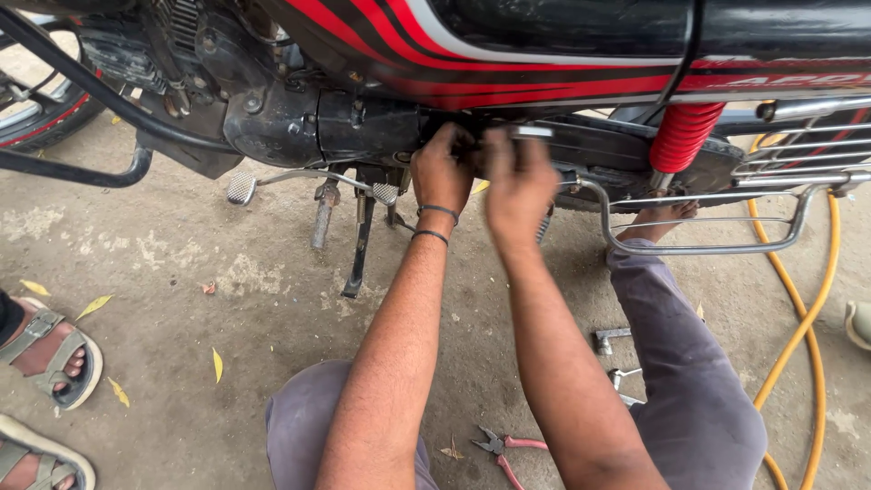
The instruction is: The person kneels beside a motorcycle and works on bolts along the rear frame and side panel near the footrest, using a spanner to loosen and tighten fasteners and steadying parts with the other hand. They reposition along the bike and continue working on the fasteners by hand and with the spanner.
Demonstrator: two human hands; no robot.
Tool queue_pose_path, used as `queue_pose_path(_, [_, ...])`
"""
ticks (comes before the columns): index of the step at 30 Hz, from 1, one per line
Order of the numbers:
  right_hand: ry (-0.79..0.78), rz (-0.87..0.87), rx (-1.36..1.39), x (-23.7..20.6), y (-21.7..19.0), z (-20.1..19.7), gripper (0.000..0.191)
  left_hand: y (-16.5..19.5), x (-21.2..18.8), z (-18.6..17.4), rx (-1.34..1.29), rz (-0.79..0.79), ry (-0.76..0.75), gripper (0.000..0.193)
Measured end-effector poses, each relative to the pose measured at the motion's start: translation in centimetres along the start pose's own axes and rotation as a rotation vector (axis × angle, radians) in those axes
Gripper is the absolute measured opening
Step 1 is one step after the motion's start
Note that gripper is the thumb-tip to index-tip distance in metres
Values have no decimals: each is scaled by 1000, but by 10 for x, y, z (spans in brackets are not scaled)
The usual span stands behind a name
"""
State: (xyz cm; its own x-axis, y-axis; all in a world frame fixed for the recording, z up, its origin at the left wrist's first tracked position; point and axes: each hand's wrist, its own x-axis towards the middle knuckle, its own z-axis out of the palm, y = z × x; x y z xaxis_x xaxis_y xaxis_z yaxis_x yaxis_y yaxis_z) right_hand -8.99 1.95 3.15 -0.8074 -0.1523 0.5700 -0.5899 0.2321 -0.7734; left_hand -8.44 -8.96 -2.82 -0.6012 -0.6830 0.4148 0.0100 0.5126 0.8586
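Nearby, pliers [504, 448] on ground, yellow hose [810, 318], kickstand [360, 245] beside hands [481, 172]

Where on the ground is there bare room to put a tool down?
A wide bare patch of concrete floor lies between the side stand, the sandalled foot and the person's knee. It is crowded by the other leg, where pliers, wrenches and the yellow hose lie, and under both hands.

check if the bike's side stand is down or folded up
Down. The side stand hangs from under the engine and slants to the concrete floor, its foot touching the ground left of the left hand.
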Motion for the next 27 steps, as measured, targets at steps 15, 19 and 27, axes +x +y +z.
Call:
queue_pose_path(15, [-184, -323, -302, -1, -17, 8, 17, -5, 1, 5, -29, -16, -9, 14])
queue_pose_path(19, [-58, -169, -52, -1, -7, 8, 17, -1, -1, 6, -22, -5, 14, 13])
queue_pose_path(27, [69, 501, 618, -11, 27, -30, 23, 12, 4, -11, -115, -107, -99, 21])
